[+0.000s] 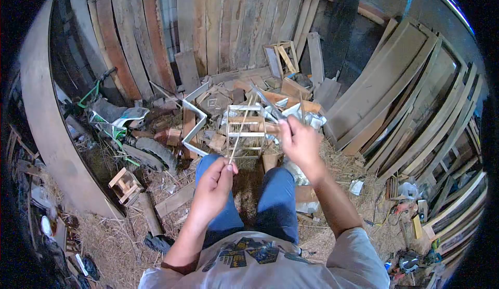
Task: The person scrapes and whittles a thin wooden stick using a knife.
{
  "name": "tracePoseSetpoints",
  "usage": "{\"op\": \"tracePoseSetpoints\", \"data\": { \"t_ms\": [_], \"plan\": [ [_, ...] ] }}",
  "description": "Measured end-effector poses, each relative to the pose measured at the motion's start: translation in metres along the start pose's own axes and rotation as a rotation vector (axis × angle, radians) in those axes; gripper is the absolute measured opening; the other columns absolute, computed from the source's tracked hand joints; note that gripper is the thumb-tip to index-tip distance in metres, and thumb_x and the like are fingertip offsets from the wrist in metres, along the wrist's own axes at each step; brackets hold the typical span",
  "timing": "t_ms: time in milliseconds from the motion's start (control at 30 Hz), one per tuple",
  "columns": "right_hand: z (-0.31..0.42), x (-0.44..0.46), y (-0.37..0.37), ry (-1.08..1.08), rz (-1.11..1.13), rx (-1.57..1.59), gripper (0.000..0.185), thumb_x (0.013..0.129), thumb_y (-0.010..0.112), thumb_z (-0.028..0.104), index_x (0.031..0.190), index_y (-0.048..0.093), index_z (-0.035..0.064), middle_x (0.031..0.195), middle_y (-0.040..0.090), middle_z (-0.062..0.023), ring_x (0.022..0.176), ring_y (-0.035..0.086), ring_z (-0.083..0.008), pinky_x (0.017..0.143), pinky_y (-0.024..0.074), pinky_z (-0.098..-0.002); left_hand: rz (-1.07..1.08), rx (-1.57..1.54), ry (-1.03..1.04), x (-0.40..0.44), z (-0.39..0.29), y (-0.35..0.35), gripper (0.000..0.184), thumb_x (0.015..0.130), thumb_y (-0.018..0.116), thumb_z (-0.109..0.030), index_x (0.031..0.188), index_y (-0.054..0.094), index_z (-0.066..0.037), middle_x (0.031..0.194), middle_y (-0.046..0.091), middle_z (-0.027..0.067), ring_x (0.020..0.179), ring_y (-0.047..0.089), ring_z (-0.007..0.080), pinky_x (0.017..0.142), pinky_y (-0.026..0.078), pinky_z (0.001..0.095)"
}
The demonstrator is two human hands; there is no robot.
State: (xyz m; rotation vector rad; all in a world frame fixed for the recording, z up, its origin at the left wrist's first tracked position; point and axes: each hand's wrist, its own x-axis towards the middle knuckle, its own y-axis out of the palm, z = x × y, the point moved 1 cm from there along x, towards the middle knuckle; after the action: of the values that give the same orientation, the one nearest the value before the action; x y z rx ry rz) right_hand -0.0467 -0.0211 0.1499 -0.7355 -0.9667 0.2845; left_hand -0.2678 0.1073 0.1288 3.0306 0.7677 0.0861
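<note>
My left hand (214, 181) is closed around the lower end of a thin wooden stick (241, 130), which points up and slightly right. My right hand (302, 144) grips what looks like a long knife (272, 104); its grey blade slants up to the left and the handle is hidden in my fist. The blade's tip lies near the stick's upper end; whether they touch I cannot tell. Beyond my knees, below both hands, stands a small slatted wooden frame (233, 108). A wooden piece (271, 128) shows between the frame and my right hand.
Wood scraps and straw (171, 213) litter the ground. A zigzag pale frame (193, 134) stands left of the slatted frame. Farther left is a green-framed wheeled thing (117, 128). Large panels (382, 76) lean on the right; boards (218, 27) line the back. Tools (408, 262) lie lower right.
</note>
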Motion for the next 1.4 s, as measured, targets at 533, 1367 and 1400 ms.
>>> {"op": "tracePoseSetpoints", "data": {
  "t_ms": [533,1367,1400],
  "plan": [
    [0.040,-0.026,-0.025,-0.325,0.267,0.289,0.021,0.097,0.064,0.026,0.098,0.058,0.0055,0.092,0.064,-0.0167,0.084,0.065,-0.0412,0.072,0.0525,-0.0495,0.015,-0.150,0.011,-0.014,-0.030,0.018,0.020,0.111,0.041,-0.015,0.105,0.056,-0.004,0.070,0.042,-0.0053,0.063,0.037,0.0039,0.057,0.032,0.0225],
    [0.046,0.002,-0.087,-0.584,0.165,0.256,0.026,0.093,0.067,0.030,0.093,0.057,0.0056,0.081,0.062,-0.0139,0.072,0.064,-0.0364,0.062,0.0501,-0.0446,-0.125,0.259,0.317,-0.038,-0.073,0.048,0.014,0.105,0.053,-0.011,0.112,0.062,-0.001,0.066,0.054,0.0051,0.057,0.048,0.0075,0.053,0.041,0.0291],
    [0.047,0.004,-0.087,-0.583,0.166,0.257,0.026,0.093,0.067,0.030,0.093,0.057,0.0056,0.081,0.062,-0.0139,0.072,0.064,-0.0364,0.062,0.0501,-0.0446,-0.140,0.289,0.329,-0.039,-0.074,0.046,0.014,0.105,0.054,-0.010,0.111,0.063,-0.001,0.066,0.056,0.0071,0.057,0.049,0.0081,0.053,0.042,0.0293]
  ]
}}
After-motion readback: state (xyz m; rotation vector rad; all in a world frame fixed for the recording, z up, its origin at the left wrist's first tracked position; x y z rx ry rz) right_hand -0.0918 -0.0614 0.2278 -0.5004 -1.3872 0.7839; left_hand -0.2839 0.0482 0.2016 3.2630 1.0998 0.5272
